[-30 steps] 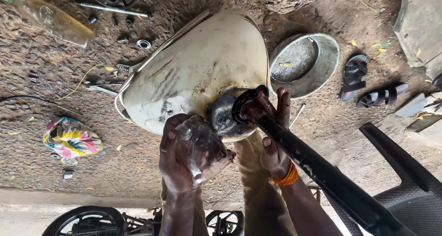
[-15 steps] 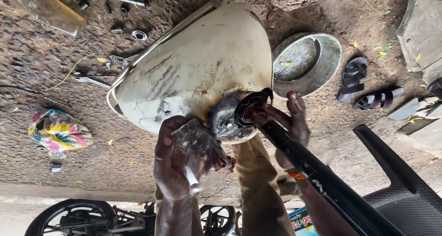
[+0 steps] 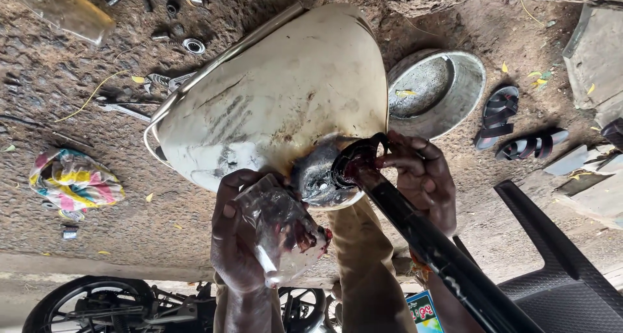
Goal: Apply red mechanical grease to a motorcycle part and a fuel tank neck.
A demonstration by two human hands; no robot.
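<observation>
My left hand (image 3: 235, 242) grips a crumpled clear plastic bag (image 3: 283, 228) smeared with reddish grease, and a small white stick pokes out below it. The bag sits just left of a greasy metal hub (image 3: 319, 177) at the narrow end of a big cream-white body panel (image 3: 279, 93). My right hand (image 3: 422, 174) wraps around the top of a long black tube (image 3: 441, 255), whose ring-shaped end (image 3: 354, 158) rests against the hub. The tube slants down to the right past my trouser leg (image 3: 363, 268).
On the dirt ground are a metal bowl (image 3: 441, 89), a pair of dark sandals (image 3: 513, 125), a colourful cloth (image 3: 73, 180), a bearing ring (image 3: 193, 45), loose tools (image 3: 162, 83) and a bottle (image 3: 61, 8). A spoked wheel (image 3: 84, 304) and a black seat (image 3: 571, 274) edge the view.
My right hand has slid further around the tube's ring end, fingers now over it. My left hand still holds the bag by the hub. The view has shifted slightly.
</observation>
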